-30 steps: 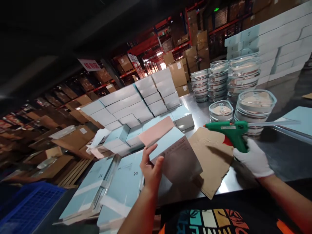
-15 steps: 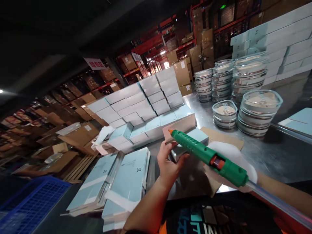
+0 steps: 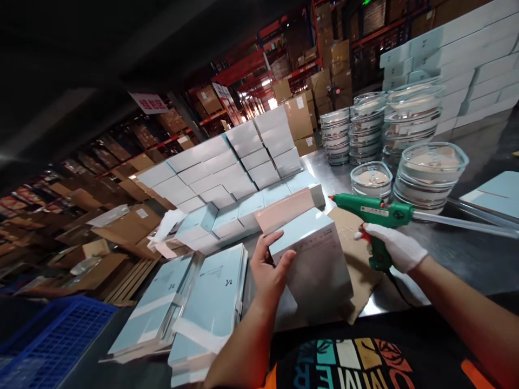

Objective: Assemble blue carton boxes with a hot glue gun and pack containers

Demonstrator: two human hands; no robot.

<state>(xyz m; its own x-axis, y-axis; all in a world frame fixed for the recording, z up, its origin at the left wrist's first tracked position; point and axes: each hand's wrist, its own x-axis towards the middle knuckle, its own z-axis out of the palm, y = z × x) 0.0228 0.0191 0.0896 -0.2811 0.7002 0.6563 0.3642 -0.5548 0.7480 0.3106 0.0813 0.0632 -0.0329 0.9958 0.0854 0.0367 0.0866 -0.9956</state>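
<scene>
Swung back rightward from the box, the glue gun points left; gloved right hand wraps its handle; bare left hand clamps fingers on the box

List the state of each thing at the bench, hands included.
Left hand: bare, gripping the box
Right hand: gloved, closed around the glue gun
box: held, pinkish flap raised
glue gun: clear stick protruding from rear
Cardboard sheet: lying flat
Flat cartons: stacked, white strip across
Glass containers: stacked
White boxes: stacked
</scene>
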